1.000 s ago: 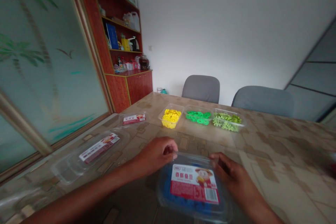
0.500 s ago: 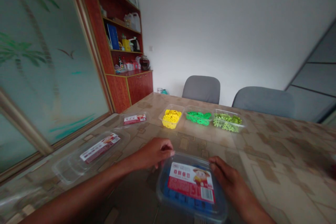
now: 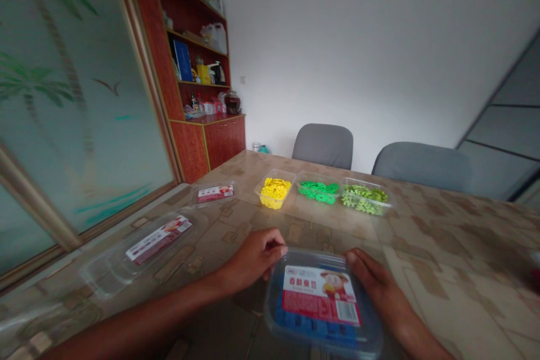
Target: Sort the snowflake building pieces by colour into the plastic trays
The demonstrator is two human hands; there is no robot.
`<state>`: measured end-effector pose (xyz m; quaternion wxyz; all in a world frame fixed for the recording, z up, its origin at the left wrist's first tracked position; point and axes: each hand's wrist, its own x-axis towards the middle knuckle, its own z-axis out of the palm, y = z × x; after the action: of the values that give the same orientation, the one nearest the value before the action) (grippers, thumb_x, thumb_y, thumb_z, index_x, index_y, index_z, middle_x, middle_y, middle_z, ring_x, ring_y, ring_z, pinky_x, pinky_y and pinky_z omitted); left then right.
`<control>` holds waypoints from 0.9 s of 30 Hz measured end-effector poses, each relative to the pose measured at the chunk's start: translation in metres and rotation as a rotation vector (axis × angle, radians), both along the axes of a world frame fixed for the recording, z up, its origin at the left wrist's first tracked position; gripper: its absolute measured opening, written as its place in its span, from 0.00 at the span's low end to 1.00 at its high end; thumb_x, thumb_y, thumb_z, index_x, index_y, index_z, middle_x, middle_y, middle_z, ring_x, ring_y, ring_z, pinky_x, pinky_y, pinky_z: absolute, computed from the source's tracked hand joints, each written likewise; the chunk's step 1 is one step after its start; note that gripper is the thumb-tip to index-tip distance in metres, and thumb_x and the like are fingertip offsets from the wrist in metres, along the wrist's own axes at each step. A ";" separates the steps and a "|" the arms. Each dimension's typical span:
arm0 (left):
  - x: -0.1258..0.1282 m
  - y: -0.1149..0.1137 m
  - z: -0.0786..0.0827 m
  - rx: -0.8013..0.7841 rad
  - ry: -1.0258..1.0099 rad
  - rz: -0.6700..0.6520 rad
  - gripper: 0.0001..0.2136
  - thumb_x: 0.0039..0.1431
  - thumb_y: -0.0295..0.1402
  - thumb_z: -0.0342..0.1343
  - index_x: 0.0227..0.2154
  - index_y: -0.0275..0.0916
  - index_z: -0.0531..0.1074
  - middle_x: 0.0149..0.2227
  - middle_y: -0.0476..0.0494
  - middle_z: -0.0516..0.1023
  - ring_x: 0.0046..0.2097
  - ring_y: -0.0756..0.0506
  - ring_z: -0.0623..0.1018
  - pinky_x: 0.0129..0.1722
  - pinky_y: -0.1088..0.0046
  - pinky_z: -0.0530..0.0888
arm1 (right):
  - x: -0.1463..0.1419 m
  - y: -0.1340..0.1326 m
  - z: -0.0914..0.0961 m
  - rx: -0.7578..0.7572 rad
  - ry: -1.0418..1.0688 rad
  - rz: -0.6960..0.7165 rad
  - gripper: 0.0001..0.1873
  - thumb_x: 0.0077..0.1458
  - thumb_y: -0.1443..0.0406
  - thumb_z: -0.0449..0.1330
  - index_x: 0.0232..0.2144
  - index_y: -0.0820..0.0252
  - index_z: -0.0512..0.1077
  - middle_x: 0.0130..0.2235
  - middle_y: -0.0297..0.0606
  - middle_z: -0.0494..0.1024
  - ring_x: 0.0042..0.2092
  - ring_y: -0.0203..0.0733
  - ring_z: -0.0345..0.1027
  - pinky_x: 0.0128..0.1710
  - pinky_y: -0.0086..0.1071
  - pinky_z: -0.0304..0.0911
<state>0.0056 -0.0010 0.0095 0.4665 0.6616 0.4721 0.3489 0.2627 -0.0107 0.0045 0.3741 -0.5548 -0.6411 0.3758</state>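
Note:
A clear plastic container (image 3: 323,295) with a lid on it and a red-and-white label lies before me near the table's front edge. Blue pieces show through its walls. My left hand (image 3: 260,256) pinches the far left corner, thumb and fingers closed there. At the far right corner my right hand (image 3: 373,273) grips the rim, its thumb on top and its other fingers partly hidden. Beyond the hands stand open clear tubs: one of yellow pieces (image 3: 275,191), one of green pieces (image 3: 318,190) and one of light green pieces (image 3: 365,197).
Clear labelled lids, one nearer (image 3: 158,239) and one farther (image 3: 215,193), lie on the left of the patterned table (image 3: 442,270). Grey chairs (image 3: 323,143) stand at the far side. A red-brown cabinet (image 3: 225,135) and a frosted sliding door (image 3: 93,140) are to the left.
The container has shifted a little to the right in view, along with both hands. The hands keep their hold on its corners. The tubs and the loose lids stay in place.

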 end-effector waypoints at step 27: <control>0.010 -0.007 -0.011 0.103 0.128 0.079 0.17 0.59 0.46 0.47 0.21 0.39 0.57 0.22 0.53 0.58 0.26 0.50 0.62 0.26 0.76 0.59 | -0.002 0.003 0.008 -0.207 0.254 -0.022 0.29 0.33 0.38 0.62 0.18 0.57 0.66 0.21 0.33 0.72 0.27 0.42 0.66 0.26 0.31 0.61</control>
<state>0.0161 -0.0079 -0.0016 0.3865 0.6866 0.5083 0.3477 0.2610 -0.0079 0.0129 0.3971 -0.5456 -0.5404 0.5026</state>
